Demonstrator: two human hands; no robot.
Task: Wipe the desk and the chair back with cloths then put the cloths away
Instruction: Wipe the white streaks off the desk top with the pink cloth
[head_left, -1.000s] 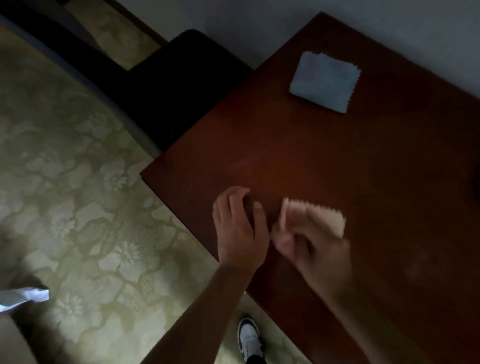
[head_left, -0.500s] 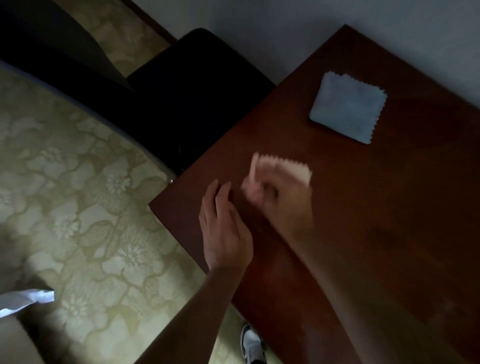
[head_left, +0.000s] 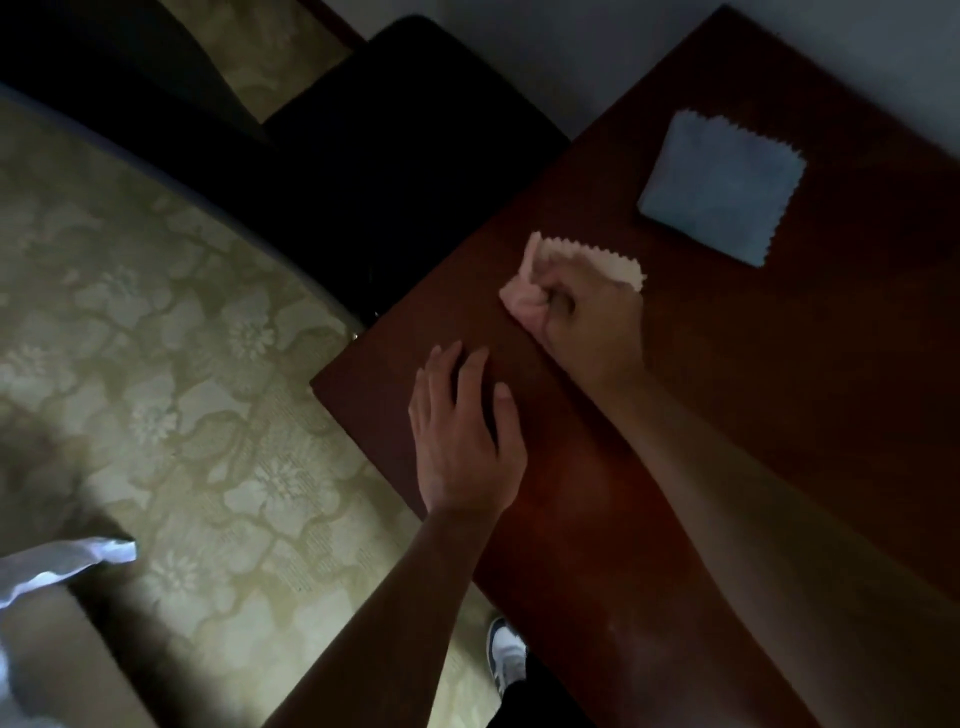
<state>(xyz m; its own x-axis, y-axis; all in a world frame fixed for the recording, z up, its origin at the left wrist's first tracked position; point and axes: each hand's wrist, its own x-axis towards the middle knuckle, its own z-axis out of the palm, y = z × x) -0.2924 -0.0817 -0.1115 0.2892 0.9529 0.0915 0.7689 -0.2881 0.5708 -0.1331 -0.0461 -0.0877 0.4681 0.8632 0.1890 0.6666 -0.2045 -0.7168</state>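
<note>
Gripping a bunched pink cloth (head_left: 540, 296) against the dark red-brown table (head_left: 779, 415), the right hand (head_left: 587, 317) works near the table's left edge, its fingers (head_left: 558, 301) clenched around the fabric. A zigzag-cut hem of the cloth fans out beyond the knuckles, pointing toward the wall; the rest is crumpled under the palm and partly hidden.

The left hand (head_left: 467, 441) lies flat and empty on the table, fingers spread and released, just beside the corner nearest the floor and a little nearer the person than the right hand.

A second cloth, the blue cloth (head_left: 722, 192), sits folded in a neat square, flat on the table, farther out and to the right of the pink one, near but not touching it. The right hand is clearly the nearer of the two to it.

The black chair (head_left: 395, 156) stands just off the table's left edge, beside the wall. The wiping stroke appears to be on the table's surface, with the chair back judged not yet reached. Dim light leaves the table's finish hard to read.
</note>
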